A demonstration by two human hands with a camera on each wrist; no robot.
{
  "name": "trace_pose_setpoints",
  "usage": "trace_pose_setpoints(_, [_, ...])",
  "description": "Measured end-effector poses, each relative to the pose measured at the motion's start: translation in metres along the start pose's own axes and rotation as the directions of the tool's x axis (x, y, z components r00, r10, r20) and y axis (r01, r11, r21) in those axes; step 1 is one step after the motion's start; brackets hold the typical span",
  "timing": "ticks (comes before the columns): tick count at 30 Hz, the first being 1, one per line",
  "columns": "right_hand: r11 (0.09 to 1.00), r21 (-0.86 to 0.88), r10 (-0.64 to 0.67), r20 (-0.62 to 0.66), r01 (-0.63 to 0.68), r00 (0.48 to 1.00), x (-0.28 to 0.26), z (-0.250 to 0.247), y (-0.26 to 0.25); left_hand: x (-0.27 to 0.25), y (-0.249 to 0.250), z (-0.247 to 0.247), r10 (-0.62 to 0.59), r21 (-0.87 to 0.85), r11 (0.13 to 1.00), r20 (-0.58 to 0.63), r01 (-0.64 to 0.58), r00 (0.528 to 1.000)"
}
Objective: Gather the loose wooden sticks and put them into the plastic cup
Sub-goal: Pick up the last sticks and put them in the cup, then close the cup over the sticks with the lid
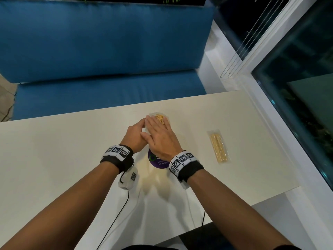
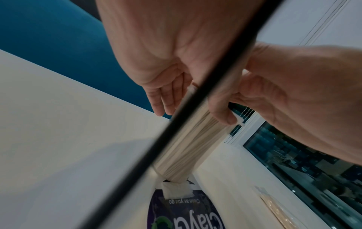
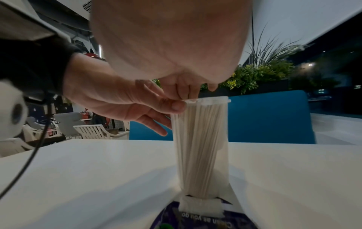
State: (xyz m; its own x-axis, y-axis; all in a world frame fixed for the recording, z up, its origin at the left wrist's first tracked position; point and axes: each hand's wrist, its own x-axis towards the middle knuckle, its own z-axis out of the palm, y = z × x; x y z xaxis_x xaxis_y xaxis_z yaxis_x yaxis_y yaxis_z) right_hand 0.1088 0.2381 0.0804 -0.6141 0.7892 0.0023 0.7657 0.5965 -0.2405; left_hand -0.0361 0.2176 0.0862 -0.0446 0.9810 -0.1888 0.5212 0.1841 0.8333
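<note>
Your right hand point(image 1: 160, 139) lies flat, fingers straight over the stick tops, left hand point(image 1: 135, 136) pinching the plastic cup point(image 3: 205, 139) rim at nine o'clock, wooden sticks point(image 3: 194, 151) upright inside on the desk point(image 1: 54, 159), packet point(image 1: 219, 147) waiting at three o'clock, nearer your right.

both hands point(image 2: 195, 80) at cup point(image 2: 188, 145) rim — sticks point(image 2: 182, 155) upright inside, black cable point(image 2: 176, 120) across

White table point(image 1: 54, 159) faces a blue bench point(image 1: 90, 51) beside dark windows point(image 1: 297, 60).
</note>
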Motion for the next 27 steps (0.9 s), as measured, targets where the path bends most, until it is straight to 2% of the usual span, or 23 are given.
trace_pose_setpoints(4, [0.999,-0.042,-0.005,0.008,0.005,1.000,-0.008,-0.001,0.001,0.000,0.000,0.000,-0.010,-0.012,1.000,-0.005,0.010,1.000])
trace_pose_setpoints(7, [0.998,-0.049,0.039,-0.011,-0.040,0.999,-0.012,0.000,0.004,0.002,-0.001,0.001,-0.024,-0.019,1.000,-0.007,0.023,1.000])
trace_pose_setpoints(12, [0.988,0.116,0.125,-0.170,-0.106,0.978,-0.020,0.003,0.005,0.001,-0.003,0.003,0.000,0.016,1.000,-0.016,0.000,1.000])
trace_pose_setpoints(16, [0.984,0.176,0.072,-0.265,-0.025,0.962,-0.024,-0.001,0.001,0.002,-0.003,0.003,-0.011,0.036,0.999,-0.002,0.011,1.000])
trace_pose_setpoints(18, [0.983,0.165,0.121,-0.240,-0.082,0.963,-0.023,0.000,0.000,0.002,-0.002,0.003,-0.021,0.053,0.998,0.008,0.021,1.000])
trace_pose_setpoints(21, [0.950,0.181,0.264,-0.025,-0.255,0.964,-0.017,0.009,-0.002,0.003,-0.003,0.003,-0.038,0.072,0.997,0.011,0.037,0.999])
trace_pose_setpoints(23, [0.928,0.224,0.295,0.043,-0.297,0.954,-0.014,0.007,-0.001,0.003,-0.003,0.002,-0.035,0.090,0.995,0.015,0.033,0.999])
trace_pose_setpoints(25, [0.887,0.358,0.314,-0.005,-0.292,0.949,-0.014,-0.003,-0.002,0.001,0.002,-0.001,-0.011,0.105,0.994,0.021,0.008,1.000])
trace_pose_setpoints(27, [0.846,0.468,0.360,-0.148,-0.255,0.921,-0.021,-0.013,0.001,-0.002,0.005,-0.003,-0.012,0.135,0.991,0.023,0.009,1.000])
